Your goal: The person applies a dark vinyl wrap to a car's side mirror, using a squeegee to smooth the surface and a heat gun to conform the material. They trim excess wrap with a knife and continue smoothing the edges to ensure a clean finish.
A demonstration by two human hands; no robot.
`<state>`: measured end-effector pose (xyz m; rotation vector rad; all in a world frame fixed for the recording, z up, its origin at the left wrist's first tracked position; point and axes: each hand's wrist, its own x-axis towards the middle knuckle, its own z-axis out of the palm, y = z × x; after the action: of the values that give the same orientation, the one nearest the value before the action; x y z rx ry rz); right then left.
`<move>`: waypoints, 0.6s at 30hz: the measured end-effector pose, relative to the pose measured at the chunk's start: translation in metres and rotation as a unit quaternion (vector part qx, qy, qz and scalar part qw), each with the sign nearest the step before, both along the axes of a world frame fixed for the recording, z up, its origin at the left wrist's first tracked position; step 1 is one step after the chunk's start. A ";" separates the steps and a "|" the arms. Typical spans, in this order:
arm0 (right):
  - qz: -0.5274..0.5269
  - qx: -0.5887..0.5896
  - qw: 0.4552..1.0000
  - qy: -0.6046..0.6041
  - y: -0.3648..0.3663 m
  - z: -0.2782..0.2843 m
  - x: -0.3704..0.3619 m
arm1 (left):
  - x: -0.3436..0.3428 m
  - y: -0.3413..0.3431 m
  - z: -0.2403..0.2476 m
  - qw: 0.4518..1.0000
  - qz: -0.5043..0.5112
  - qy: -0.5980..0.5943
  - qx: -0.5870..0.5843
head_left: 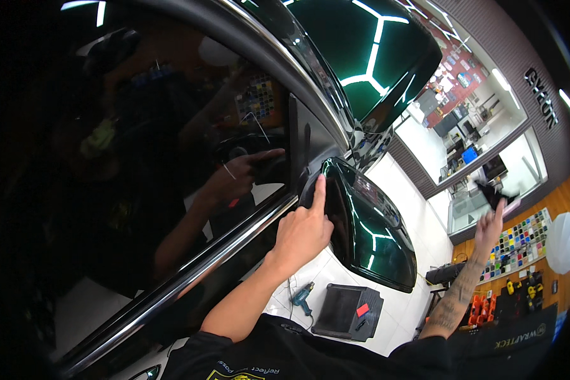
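Observation:
My left hand (304, 225) stretches its index finger up against the inner upper edge of a glossy dark green side mirror (377, 244) on a car. Its other fingers are curled, and I see nothing held in them. Beside the mirror is the black triangular trim (310, 142) at the corner of the dark side window (190, 126), which reflects an arm and hand. Off to the right, my right hand (489, 223) is raised away from the car. A blurred black thing (495, 194) shows at its fingertips; its kind is unclear.
A chrome strip (202, 269) runs below the window. On the tiled floor are a teal heat gun (303, 297) with a cord and a black step box (345, 311) bearing a red card (362, 310). A color swatch board (519, 247) and tools (525, 288) are at right.

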<state>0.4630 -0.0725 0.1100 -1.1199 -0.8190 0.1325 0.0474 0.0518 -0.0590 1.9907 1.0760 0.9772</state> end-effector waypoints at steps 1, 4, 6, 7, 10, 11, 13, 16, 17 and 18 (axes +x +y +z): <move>-0.020 -0.006 1.000 0.023 -0.023 -0.020 0.005 | 0.000 0.006 0.000 1.000 0.001 -0.015 -0.017; -0.125 -0.084 0.987 0.063 -0.105 -0.094 0.037 | 0.007 0.017 -0.006 0.992 -0.004 -0.117 -0.039; -0.167 -0.158 0.971 0.057 -0.147 -0.144 0.029 | 0.013 0.023 -0.012 0.980 0.021 -0.196 -0.015; -0.206 -0.181 0.957 0.099 -0.174 -0.177 0.031 | 0.005 0.023 0.009 0.951 -0.040 -0.250 -0.177; -0.210 -0.275 0.912 0.222 -0.240 -0.273 0.032 | -0.002 0.033 0.017 0.896 -0.084 -0.321 -0.297; -0.211 -0.300 0.909 0.196 -0.250 -0.302 0.018 | -0.007 0.033 0.024 0.881 -0.089 -0.343 -0.314; -0.247 -0.346 0.858 0.288 -0.290 -0.356 0.009 | -0.012 0.038 0.026 0.912 -0.097 -0.272 -0.291; -0.221 -0.402 0.802 0.384 -0.311 -0.410 -0.020 | -0.012 0.039 0.023 0.959 -0.074 -0.182 -0.206; -0.216 -0.390 0.801 0.400 -0.322 -0.429 -0.025 | -0.011 0.039 0.024 0.962 -0.076 -0.169 -0.199; -0.215 -0.379 0.770 0.465 -0.327 -0.440 -0.030 | -0.008 0.038 0.024 0.966 -0.076 -0.155 -0.191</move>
<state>0.4329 -0.3991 -0.3301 -1.7284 0.4672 0.6188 0.0389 0.0900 -0.0350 1.5231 0.8491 0.8854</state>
